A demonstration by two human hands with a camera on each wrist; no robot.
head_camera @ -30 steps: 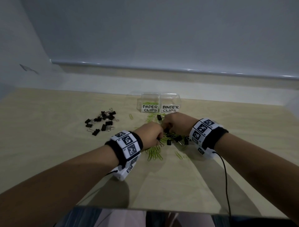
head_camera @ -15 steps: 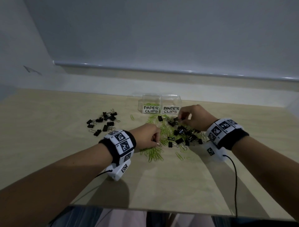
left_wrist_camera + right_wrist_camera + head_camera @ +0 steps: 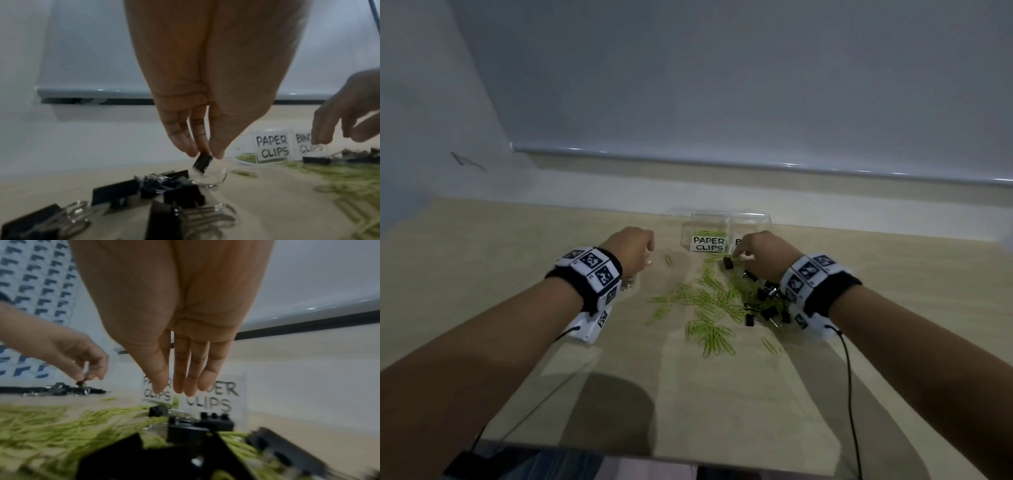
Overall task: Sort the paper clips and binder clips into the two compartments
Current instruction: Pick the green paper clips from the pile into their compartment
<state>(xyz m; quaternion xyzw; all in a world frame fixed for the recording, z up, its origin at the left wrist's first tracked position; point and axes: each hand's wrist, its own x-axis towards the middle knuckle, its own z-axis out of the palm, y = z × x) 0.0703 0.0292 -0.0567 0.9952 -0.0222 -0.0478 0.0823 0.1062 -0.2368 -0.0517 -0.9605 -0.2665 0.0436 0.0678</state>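
My left hand [image 3: 649, 260] hovers left of the clear two-part box and pinches one black binder clip [image 3: 202, 162] by its fingertips, just above a separate pile of binder clips [image 3: 164, 186]. My right hand [image 3: 743, 255] hangs in front of the "BINDER CLIPS" compartment [image 3: 751, 222], half covering its label. Its fingers [image 3: 179, 386] are straight, point down and hold nothing. Below it lies a mixed heap of black binder clips [image 3: 763, 301] and green paper clips [image 3: 709, 308]. The "PAPER CLIPS" compartment [image 3: 709, 222] holds some green clips.
The box stands at the back of the wooden table [image 3: 482, 274], close to a pale wall ledge [image 3: 756, 164]. One stray paper clip [image 3: 668, 259] lies between my hands. Cables run from both wristbands toward the table's near edge [image 3: 688, 462].
My left hand has gone from the middle heap leftward to the separate binder clip pile, carrying a binder clip. My right hand has shifted back toward the box front.
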